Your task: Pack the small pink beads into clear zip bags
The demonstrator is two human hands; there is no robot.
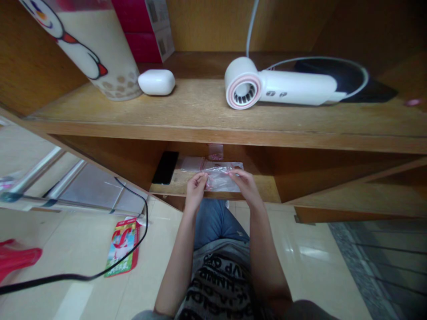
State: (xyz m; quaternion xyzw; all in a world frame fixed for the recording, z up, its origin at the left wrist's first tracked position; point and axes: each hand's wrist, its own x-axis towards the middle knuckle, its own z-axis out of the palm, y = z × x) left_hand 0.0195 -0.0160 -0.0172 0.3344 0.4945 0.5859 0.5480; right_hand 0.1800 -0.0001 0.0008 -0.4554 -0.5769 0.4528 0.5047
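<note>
A clear plastic bag (218, 176) is stretched between my two hands over the lower shelf. My left hand (196, 186) pinches its left side, where a little pink shows at the fingers. At the bag's upper right, my right hand (245, 181) closes finger and thumb on the plastic. Behind it lie a small bag of pink beads (215, 153) and a flat clear packet (192, 163). A white sheet or packet shows partly under the held bag; what it is I cannot tell. Left of these rests a black phone (166, 167).
The upper shelf (187, 118) juts out above my hands, bearing a bubble tea cup (100, 49), a white earbud case (156, 82) and a white handheld fan (280, 86) with a cable. A black cord (143, 235) hangs at left, over a colourful package (122, 246) on the floor.
</note>
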